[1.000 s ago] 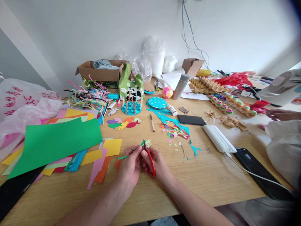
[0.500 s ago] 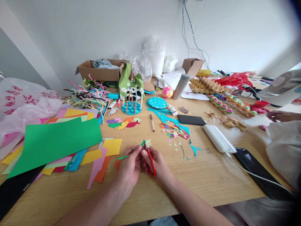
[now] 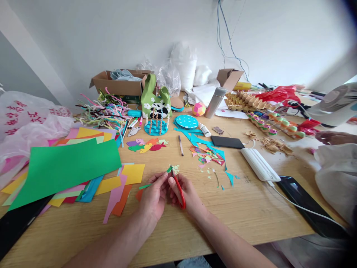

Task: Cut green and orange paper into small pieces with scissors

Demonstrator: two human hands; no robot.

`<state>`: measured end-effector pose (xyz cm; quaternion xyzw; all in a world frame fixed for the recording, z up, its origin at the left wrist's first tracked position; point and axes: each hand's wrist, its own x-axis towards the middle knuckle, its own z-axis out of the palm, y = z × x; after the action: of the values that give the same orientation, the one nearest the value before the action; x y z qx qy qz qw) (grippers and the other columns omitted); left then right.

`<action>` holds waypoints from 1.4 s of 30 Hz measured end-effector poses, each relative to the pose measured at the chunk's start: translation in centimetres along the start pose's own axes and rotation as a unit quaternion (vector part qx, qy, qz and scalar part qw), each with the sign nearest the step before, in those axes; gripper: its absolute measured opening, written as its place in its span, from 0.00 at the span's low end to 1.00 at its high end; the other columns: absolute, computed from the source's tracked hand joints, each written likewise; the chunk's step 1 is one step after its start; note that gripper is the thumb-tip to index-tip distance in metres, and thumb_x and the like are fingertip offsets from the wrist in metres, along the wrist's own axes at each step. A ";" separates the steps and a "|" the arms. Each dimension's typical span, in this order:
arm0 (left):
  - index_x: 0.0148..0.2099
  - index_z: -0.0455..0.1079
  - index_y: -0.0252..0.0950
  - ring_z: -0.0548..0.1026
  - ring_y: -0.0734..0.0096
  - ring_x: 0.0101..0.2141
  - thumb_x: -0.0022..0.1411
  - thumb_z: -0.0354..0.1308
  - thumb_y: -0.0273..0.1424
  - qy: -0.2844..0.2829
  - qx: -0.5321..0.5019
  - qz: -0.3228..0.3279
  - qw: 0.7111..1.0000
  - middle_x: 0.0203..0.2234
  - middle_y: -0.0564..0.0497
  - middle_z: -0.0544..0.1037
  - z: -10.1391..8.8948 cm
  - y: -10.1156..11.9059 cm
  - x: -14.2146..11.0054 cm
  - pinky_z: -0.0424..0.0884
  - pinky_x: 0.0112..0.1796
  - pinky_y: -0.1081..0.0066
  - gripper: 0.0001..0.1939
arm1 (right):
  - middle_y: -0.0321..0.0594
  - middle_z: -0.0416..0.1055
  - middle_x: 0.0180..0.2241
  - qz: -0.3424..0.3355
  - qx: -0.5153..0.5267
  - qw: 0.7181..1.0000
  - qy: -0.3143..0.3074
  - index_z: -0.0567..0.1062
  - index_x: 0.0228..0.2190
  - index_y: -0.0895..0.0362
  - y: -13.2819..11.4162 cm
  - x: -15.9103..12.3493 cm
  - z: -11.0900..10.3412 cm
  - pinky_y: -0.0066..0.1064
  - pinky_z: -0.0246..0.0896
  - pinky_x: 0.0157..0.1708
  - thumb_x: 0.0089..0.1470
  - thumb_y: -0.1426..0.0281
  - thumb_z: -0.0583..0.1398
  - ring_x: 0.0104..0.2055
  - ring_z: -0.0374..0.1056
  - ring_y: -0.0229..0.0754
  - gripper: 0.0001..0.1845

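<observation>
A: R hand?
B: Gripping red scissors — blades up by green paper bit.
A: L hand?
B: Thumb + fingers pinching that bit, approx. ctr of table, pale scraps just beyond.
A: Anything behind?
B: Yep — paper fish, L of pen, w/ blue discs farther back.

My left hand pinches a small green paper piece between thumb and fingers, while my right hand grips red-handled scissors, their blades right beside the paper. Pale green snippets lie just past the blades. Ahead of me sits a cluster of colored paper fish, with a pen to its right and a heap of scraps beyond that. On my left, a large green sheet lies over other colored papers. At far right, another person's hand shows above a white bag.
</observation>
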<state>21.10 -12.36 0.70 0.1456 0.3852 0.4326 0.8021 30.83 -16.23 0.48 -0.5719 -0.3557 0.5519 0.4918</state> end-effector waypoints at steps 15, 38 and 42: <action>0.29 0.74 0.32 0.75 0.69 0.27 0.40 0.72 0.29 0.009 0.002 0.001 1.000 0.28 0.46 0.80 0.1 0.1 0.0 0.66 0.25 0.73 0.12 | 0.27 0.63 0.14 0.006 -0.006 1.000 0.001 0.61 0.26 0.56 0.1 0.1 0.0 0.22 0.54 0.10 0.42 0.41 0.60 0.11 0.58 0.30 0.30; 0.28 0.74 0.34 0.77 0.69 0.31 0.42 0.70 0.27 0.008 0.001 0.011 1.000 0.29 0.47 0.81 -0.1 0.0 0.1 0.69 0.33 0.72 0.09 | 0.27 0.63 0.14 0.002 -0.007 1.000 -0.001 0.61 0.26 0.56 -0.1 -0.1 -0.1 0.22 0.53 0.11 0.44 0.44 0.61 0.12 0.58 0.30 0.28; 0.28 0.73 0.33 0.77 0.69 0.32 0.43 0.70 0.26 0.016 -0.005 0.012 1.000 0.29 0.46 0.81 -0.1 0.0 0.0 0.69 0.36 0.71 0.09 | 0.27 0.62 0.14 0.001 -0.012 1.000 0.004 0.61 0.26 0.56 -0.3 -0.2 -0.1 0.22 0.53 0.11 0.44 0.42 0.60 0.12 0.58 0.30 0.29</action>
<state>21.04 -12.31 0.66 0.1392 0.3937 0.4463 0.7915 30.91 -16.34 0.85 -0.5806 -0.3598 0.5457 0.4854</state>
